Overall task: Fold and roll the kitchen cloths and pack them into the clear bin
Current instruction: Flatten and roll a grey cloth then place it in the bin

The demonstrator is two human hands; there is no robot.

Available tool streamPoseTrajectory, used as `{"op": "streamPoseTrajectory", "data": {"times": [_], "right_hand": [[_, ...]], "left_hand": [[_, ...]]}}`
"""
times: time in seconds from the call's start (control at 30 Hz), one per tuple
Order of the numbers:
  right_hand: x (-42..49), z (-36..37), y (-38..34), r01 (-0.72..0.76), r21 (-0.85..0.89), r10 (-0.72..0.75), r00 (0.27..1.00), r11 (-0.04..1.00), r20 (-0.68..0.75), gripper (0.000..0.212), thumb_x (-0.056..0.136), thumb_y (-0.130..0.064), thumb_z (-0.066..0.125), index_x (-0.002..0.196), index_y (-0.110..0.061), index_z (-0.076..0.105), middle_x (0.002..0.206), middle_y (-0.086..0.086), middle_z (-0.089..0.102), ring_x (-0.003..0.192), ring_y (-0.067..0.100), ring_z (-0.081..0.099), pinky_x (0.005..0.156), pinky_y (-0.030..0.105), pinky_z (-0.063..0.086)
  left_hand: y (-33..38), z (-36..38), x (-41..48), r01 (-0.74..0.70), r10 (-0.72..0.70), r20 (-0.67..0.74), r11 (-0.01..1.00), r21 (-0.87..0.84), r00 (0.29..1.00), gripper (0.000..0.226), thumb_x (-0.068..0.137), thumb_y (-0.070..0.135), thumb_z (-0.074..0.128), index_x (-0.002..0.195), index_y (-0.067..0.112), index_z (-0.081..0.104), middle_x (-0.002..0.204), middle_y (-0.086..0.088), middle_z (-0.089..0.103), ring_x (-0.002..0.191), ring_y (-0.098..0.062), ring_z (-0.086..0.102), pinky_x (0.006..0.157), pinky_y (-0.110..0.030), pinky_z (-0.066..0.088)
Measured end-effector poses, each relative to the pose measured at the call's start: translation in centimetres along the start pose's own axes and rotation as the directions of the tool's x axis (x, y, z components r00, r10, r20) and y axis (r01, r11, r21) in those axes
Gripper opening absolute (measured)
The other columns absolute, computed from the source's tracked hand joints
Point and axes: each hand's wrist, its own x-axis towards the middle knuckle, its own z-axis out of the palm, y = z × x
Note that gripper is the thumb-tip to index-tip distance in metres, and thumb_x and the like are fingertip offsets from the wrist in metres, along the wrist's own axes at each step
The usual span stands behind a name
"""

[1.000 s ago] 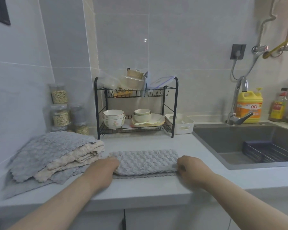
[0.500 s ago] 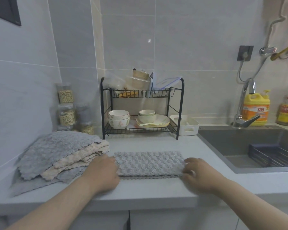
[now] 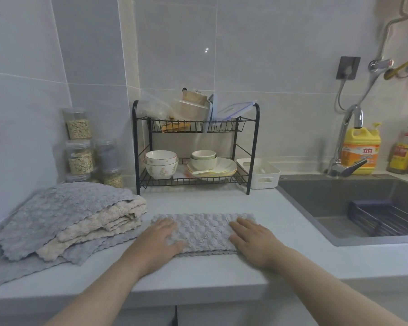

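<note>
Two hands, in the head view, lie flat with straight fingers on the folded grey cloth (image 3: 205, 229). The left hand (image 3: 161, 240) presses its left end and the right hand (image 3: 252, 240) its right end; neither grips anything. The cloth lies as a long band under and between them. The pile of cloths (image 3: 69, 215) sits just left of the left hand. To do this step well, I judge, press evenly outward, square the edges, then roll tightly from one end.

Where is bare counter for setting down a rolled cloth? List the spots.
Free: the strip between folded grey cloth and dish rack; the patch between that cloth and the sink. Crowded: left corner, with cloth pile and jars.
</note>
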Motion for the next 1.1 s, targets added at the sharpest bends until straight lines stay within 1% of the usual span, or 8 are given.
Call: {"op": "streamPoseTrajectory", "data": {"times": [0.03,0.1,0.2,0.33,0.4,0.53,0.73,1.1], "right_hand": [[0.3,0.1,0.3,-0.054,0.095,0.06,0.996,0.994,-0.058,0.064,0.096,-0.057,0.025,0.145,-0.018,0.036,0.155,0.004,0.027,0.143,0.025,0.025,0.116,0.041,0.022],[1.0,0.1,1.5,-0.267,0.145,0.29,0.94,0.953,-0.178,0.067,0.091,-0.058,0.021,0.135,-0.015,0.048,0.144,0.013,0.041,0.133,0.031,0.034,0.11,0.042,0.029],[1.3,-0.7,1.8,-0.459,0.023,0.456,0.874,0.888,-0.169,0.061,0.084,-0.053,0.024,0.114,-0.011,0.057,0.117,0.016,0.054,0.113,0.035,0.043,0.096,0.04,0.036],[1.4,-1.5,0.5,-0.38,0.099,0.392,0.903,0.92,-0.178,0.026,0.092,-0.033,0.045,0.097,-0.009,0.054,0.105,0.012,0.062,0.101,0.033,0.057,0.078,0.033,0.044],[1.6,-2.5,1.1,-0.394,0.21,0.435,0.877,0.895,-0.206,0.017,0.091,-0.021,0.047,0.102,-0.008,0.047,0.1,0.013,0.062,0.097,0.032,0.059,0.073,0.032,0.044],[1.6,-4.8,2.6,-0.395,0.473,0.528,0.828,0.787,-0.187,0.04,0.083,-0.014,0.053,0.121,-0.011,0.04,0.089,0.011,0.061,0.077,0.028,0.061,0.064,0.035,0.052],[2.3,-6.2,-1.5,-0.09,0.66,0.318,0.919,0.745,-0.234,0.037,0.085,-0.018,0.05,0.121,-0.025,0.044,0.093,0.009,0.064,0.067,0.02,0.056,0.052,0.027,0.046],[4.7,-5.5,-11.2,0.065,0.292,-0.026,0.99,0.954,-0.136,0.044,0.085,-0.015,0.053,0.128,-0.022,0.047,0.117,0.005,0.057,0.088,0.02,0.054,0.068,0.027,0.045]], "left_hand": [[-0.1,0.0,-0.1,0.043,-0.054,-0.081,0.99,-0.137,0.995,0.059,0.094,0.051,0.045,0.148,0.03,0.032,0.156,0.013,0.022,0.145,-0.01,0.017,0.117,-0.033,0.016],[-0.5,-0.1,-0.2,0.116,-0.188,-0.247,0.953,-0.28,0.951,0.041,0.093,0.034,0.049,0.132,0.022,0.05,0.137,0.003,0.048,0.126,-0.017,0.045,0.103,-0.036,0.037],[-0.7,-0.4,-0.3,0.191,-0.252,-0.32,0.959,-0.209,0.913,0.01,0.083,0.027,0.054,0.089,0.021,0.048,0.09,0.004,0.051,0.08,-0.018,0.052,0.065,-0.033,0.043],[-0.9,-0.3,-0.2,0.149,-0.185,-0.259,0.977,-0.152,0.948,0.013,0.085,0.035,0.05,0.085,0.027,0.061,0.09,0.011,0.062,0.082,-0.011,0.058,0.077,-0.032,0.05],[-1.1,-0.3,-0.2,0.12,-0.164,-0.195,0.969,-0.218,0.967,0.024,0.087,0.038,0.051,0.105,0.035,0.066,0.109,0.017,0.065,0.1,-0.008,0.06,0.09,-0.031,0.049],[-0.9,0.1,0.2,0.031,-0.026,-0.126,0.999,0.038,0.992,0.053,0.088,0.057,0.047,0.138,0.039,0.045,0.142,0.019,0.045,0.131,-0.01,0.039,0.109,-0.033,0.031],[-0.8,0.1,0.5,0.01,0.001,-0.098,0.994,0.111,0.995,0.057,0.088,0.065,0.04,0.139,0.04,0.042,0.141,0.019,0.044,0.131,-0.01,0.038,0.107,-0.034,0.031],[-0.4,-0.3,-0.1,0.012,-0.002,-0.101,0.995,0.104,0.995,0.063,0.084,0.064,0.042,0.142,0.039,0.039,0.14,0.014,0.047,0.131,-0.015,0.039,0.107,-0.034,0.029]]}}
